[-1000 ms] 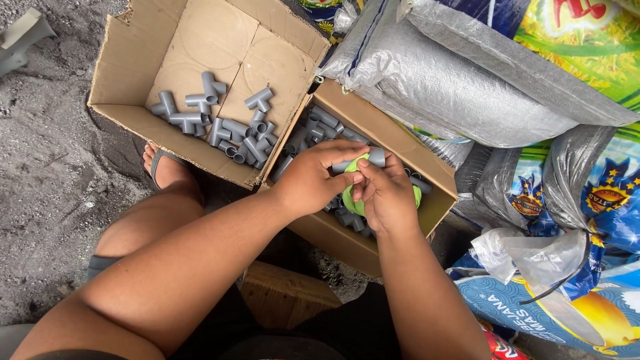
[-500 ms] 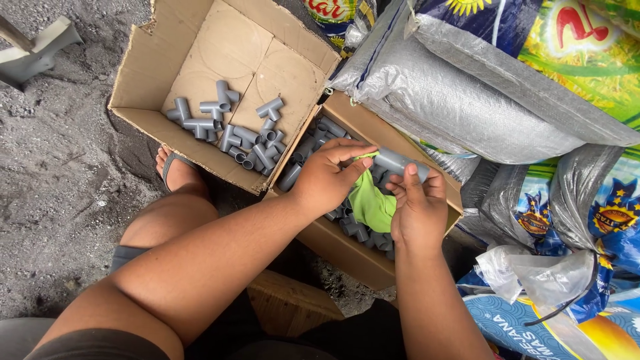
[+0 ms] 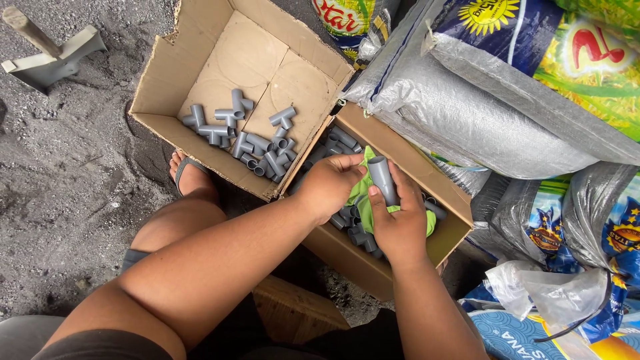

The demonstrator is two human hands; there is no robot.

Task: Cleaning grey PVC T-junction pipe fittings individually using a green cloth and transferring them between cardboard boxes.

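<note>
The right hand (image 3: 400,227) is gripping a short grey pipe fitting (image 3: 383,179) with its fingers closed around it, holding it upright over the nearer cardboard box (image 3: 400,150), while the left hand (image 3: 330,187) is pinching a green cloth (image 3: 360,193) against the fitting, its fingers curled shut on the fabric. More grey fittings (image 3: 350,223) are lying in that box beneath the hands, and another pile of T-shaped fittings (image 3: 250,137) is sitting in the open cardboard box (image 3: 193,63) just beside it, near the person's sandalled foot (image 3: 190,177) on the dark ground, with filled sacks (image 3: 467,113) leaning to the right.
</note>
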